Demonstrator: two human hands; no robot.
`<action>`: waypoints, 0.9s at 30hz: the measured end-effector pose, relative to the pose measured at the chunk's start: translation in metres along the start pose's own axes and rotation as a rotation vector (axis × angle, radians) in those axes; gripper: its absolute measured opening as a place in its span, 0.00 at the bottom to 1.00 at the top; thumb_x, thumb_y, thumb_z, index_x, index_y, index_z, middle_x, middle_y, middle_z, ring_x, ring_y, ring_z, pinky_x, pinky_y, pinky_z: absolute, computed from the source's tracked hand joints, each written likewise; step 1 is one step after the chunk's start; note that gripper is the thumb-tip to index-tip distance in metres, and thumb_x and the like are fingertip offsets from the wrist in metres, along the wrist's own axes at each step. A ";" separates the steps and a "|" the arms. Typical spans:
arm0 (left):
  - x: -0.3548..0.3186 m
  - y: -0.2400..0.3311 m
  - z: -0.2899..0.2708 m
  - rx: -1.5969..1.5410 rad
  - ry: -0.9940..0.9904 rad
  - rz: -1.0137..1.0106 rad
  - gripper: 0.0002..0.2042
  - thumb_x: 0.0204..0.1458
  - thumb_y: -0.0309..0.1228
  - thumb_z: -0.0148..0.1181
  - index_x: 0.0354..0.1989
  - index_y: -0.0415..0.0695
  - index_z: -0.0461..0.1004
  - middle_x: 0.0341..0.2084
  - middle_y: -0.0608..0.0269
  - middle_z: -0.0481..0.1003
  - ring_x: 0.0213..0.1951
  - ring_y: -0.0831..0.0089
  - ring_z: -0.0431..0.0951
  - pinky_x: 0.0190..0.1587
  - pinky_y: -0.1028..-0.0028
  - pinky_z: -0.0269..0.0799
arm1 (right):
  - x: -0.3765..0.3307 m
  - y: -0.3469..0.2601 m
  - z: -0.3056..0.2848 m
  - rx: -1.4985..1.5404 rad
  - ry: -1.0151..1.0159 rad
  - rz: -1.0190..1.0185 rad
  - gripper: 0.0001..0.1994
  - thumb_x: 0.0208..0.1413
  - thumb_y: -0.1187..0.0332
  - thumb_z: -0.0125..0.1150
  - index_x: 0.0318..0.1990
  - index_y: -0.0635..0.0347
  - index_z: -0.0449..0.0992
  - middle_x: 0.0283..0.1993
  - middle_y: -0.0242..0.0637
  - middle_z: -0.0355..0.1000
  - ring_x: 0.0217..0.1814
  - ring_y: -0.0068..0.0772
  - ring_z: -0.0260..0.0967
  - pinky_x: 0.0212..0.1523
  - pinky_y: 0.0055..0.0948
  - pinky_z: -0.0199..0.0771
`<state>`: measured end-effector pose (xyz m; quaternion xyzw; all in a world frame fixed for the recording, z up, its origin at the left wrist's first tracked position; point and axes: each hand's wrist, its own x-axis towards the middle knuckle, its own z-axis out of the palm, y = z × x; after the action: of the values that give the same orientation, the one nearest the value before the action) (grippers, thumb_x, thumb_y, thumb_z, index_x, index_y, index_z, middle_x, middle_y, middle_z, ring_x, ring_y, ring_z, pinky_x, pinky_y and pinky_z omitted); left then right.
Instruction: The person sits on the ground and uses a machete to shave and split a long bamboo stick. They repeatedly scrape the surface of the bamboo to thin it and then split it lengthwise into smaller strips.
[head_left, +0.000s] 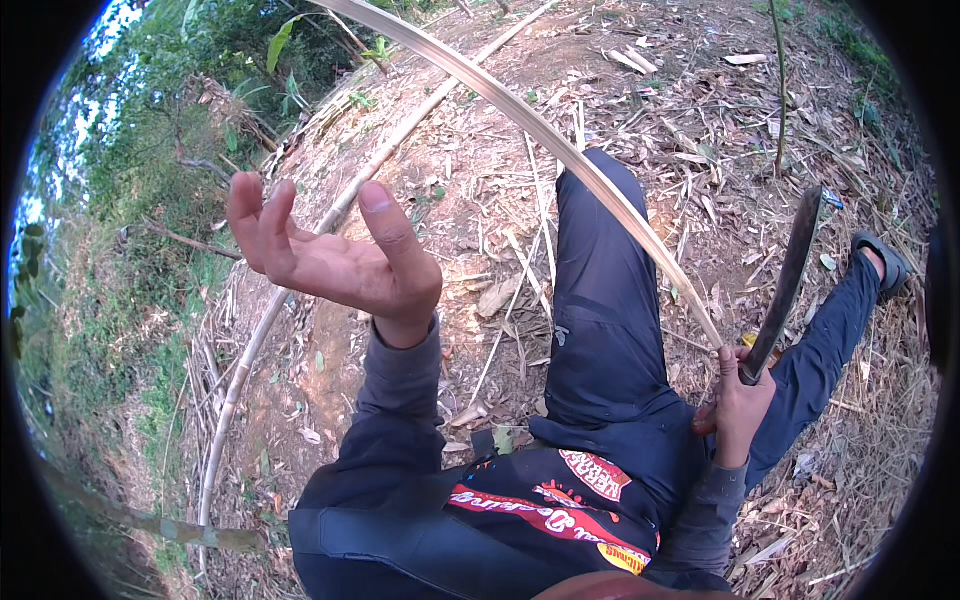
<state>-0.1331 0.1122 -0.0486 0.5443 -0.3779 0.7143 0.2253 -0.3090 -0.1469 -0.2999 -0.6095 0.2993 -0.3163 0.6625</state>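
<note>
Raised at the left, my left hand [340,262] is open, palm up, with its thumb apart from the curled fingers and nothing in it. My right hand [745,400] is closed at the right, beside my thigh. In it is a machete [785,285], its dark blade pointing up and away; part of a reddish-brown handle shows below the fist. The thumb of that same hand presses the near end of a long split bamboo strip [580,165]. This pale strip arches over my bent knee toward the upper left and leaves the picture at the top.
A long bamboo pole [335,212] lies on the ground at the left. Thin strips [515,305] and dry leaf litter are scattered before me. My dark trouser legs [605,300] stretch ahead, one ending in a dark clog [880,265]. A thin stem [780,90] stands upper right; bushes grow left.
</note>
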 end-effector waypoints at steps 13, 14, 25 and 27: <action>-0.162 0.189 -0.013 -0.708 -1.443 0.125 0.24 0.54 0.50 0.60 0.42 0.37 0.74 0.32 0.56 0.71 0.40 0.63 0.71 0.42 0.69 0.66 | 0.027 0.015 -0.060 0.092 0.306 0.054 0.15 0.58 0.60 0.70 0.36 0.64 0.76 0.18 0.23 0.64 0.13 0.12 0.56 0.13 0.16 0.53; -0.175 0.209 -0.009 -0.705 -1.533 0.195 0.28 0.56 0.55 0.55 0.42 0.37 0.74 0.32 0.55 0.71 0.39 0.62 0.70 0.43 0.68 0.65 | 0.025 0.015 -0.067 0.105 0.329 0.049 0.15 0.57 0.60 0.70 0.36 0.64 0.75 0.18 0.23 0.65 0.13 0.12 0.57 0.13 0.16 0.53; -0.217 0.269 0.055 -1.033 -2.207 -0.253 0.42 0.41 0.45 0.73 0.57 0.31 0.57 0.37 0.36 0.77 0.45 0.42 0.78 0.47 0.55 0.72 | 0.037 0.006 -0.075 0.170 0.315 0.012 0.13 0.58 0.62 0.69 0.36 0.63 0.76 0.17 0.22 0.65 0.14 0.10 0.58 0.15 0.15 0.54; -0.224 0.275 0.048 -1.042 -2.053 -0.501 0.36 0.38 0.37 0.75 0.53 0.38 0.60 0.35 0.41 0.76 0.41 0.47 0.79 0.44 0.59 0.73 | 0.039 0.009 -0.080 0.187 0.320 0.001 0.13 0.58 0.62 0.69 0.37 0.64 0.76 0.18 0.22 0.65 0.14 0.10 0.58 0.15 0.15 0.54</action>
<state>-0.2370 -0.0737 -0.3361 0.7656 -0.5108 -0.3633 0.1449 -0.3469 -0.2259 -0.3150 -0.4869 0.3704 -0.4354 0.6604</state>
